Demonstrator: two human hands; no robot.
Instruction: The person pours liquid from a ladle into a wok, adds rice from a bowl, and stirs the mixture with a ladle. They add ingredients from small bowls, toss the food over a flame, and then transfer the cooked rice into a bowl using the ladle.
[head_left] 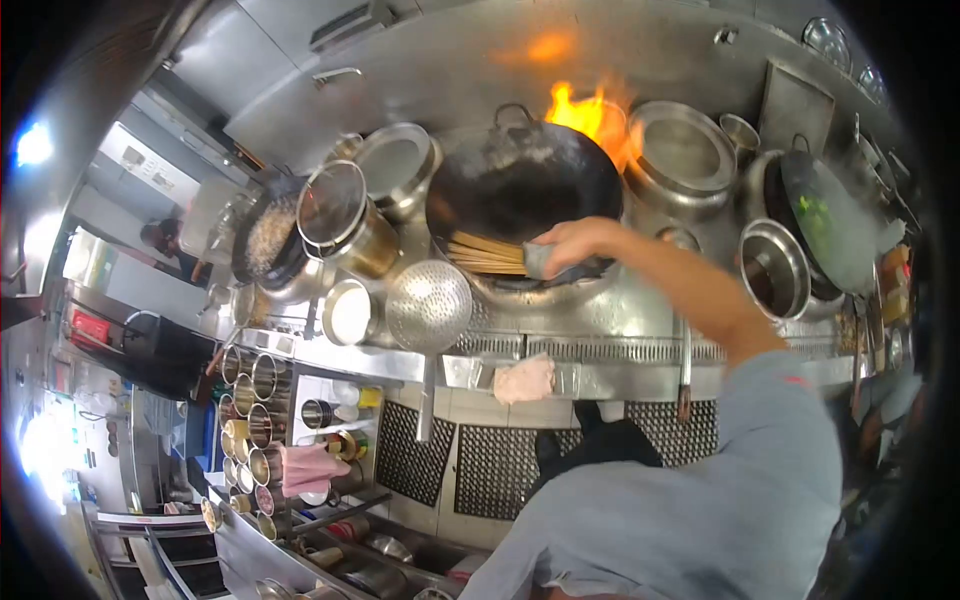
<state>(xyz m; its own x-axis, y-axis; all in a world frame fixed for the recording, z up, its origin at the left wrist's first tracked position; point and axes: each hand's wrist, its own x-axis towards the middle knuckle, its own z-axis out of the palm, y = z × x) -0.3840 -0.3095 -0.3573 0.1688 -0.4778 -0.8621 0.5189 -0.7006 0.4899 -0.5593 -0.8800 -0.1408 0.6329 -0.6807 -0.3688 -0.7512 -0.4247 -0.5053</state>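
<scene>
My right hand (575,245) reaches in from the right, its fingers closed round the grey-bound end of a bamboo wok brush (487,254). The brush's pale strips point left and lie against the near inner side of a large black wok (520,190). Dark and bare-looking inside, the wok has a loop handle (514,112) at its far rim. Flames (588,115) rise behind its far right edge. My left hand is outside the picture.
A perforated strainer (429,305) and a pink cloth (524,378) lie at the stove's front. Lidded pots (685,148) flank the wok. A ladle (683,330) lies to the right. Another wok with greens (815,215) steams far right. Several metal canisters (265,425) stand lower left.
</scene>
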